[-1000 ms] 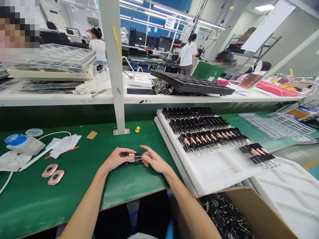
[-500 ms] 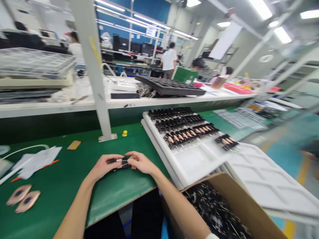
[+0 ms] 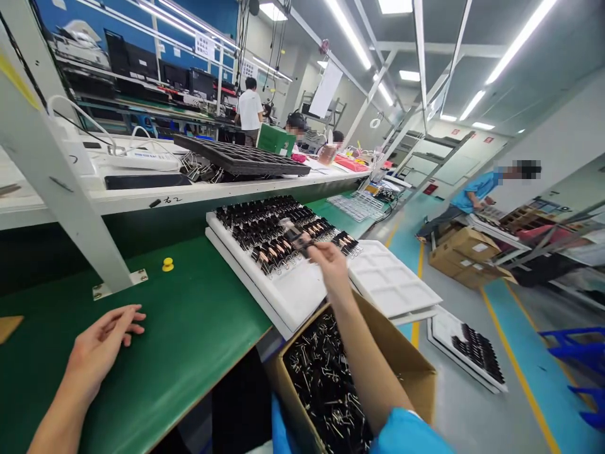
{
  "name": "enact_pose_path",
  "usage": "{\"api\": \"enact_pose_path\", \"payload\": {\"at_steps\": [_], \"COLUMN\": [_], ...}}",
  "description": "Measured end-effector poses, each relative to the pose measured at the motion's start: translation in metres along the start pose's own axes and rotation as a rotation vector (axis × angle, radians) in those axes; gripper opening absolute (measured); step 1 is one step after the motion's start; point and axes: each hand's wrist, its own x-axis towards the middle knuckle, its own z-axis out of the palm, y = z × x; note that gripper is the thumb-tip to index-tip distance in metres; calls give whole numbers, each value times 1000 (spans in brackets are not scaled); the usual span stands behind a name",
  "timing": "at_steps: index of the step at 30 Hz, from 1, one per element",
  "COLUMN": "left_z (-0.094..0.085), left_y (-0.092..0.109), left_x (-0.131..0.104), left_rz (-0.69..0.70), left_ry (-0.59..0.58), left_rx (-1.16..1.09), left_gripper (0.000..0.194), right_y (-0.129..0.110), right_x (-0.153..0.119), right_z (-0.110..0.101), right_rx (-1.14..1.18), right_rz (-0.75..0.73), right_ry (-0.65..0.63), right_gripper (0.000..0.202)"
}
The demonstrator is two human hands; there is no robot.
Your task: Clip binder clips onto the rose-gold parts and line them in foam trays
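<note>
My right hand (image 3: pixel 334 268) pinches a black binder clip (image 3: pixel 295 236) above the white foam tray (image 3: pixel 305 295); motion blurs the clip's details. Rows of black binder clips (image 3: pixel 258 217) fill the far part of that tray, and the nearer rows have pinkish-copper pieces (image 3: pixel 278 248) between them. Over the green tabletop (image 3: pixel 189 334), at the left, my left hand (image 3: pixel 101 340) is empty with its fingers loosely bent and apart. Below my right forearm, a cardboard box (image 3: pixel 401 353) holds a heap of loose binder clips (image 3: pixel 326 378) with silvery wire handles.
A white slanted post (image 3: pixel 70 189) rises from the table beside a yellow knob-like piece (image 3: pixel 167 264). A black compartment tray (image 3: pixel 241 157) lies on the shelf behind. Another white tray (image 3: pixel 392 277) sits to the right. A person in blue (image 3: pixel 477 192) leans over farther right.
Both hands were together over the green table around a clip. Now they are apart: the right has carried a clip over to the tray, while the left has let go. The view has swung right.
</note>
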Motion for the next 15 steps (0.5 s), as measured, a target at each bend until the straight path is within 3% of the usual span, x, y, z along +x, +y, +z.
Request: {"api": "enact_pose_path", "payload": {"at_steps": [3,7,10,15], "left_z": [2,3,3,2], "left_y": [-5,-7,-4,-1], "left_x": [1,0,-2,-5], "left_rz": [-14,-27,-12,-27], "left_ry": [1,-10,0,21], "left_rx": [65,99,104,100], "left_gripper": [65,64,66,71], "right_y": [26,63,82,99], "right_x": [44,69,75,87], "right_z": [-71,-129,-143,-139], "right_rx": [-252,-675,-830,-904], "right_rz": [-31,54,58,13], "right_ry": [298,401,368,307], "right_gripper": [46,41,41,43]}}
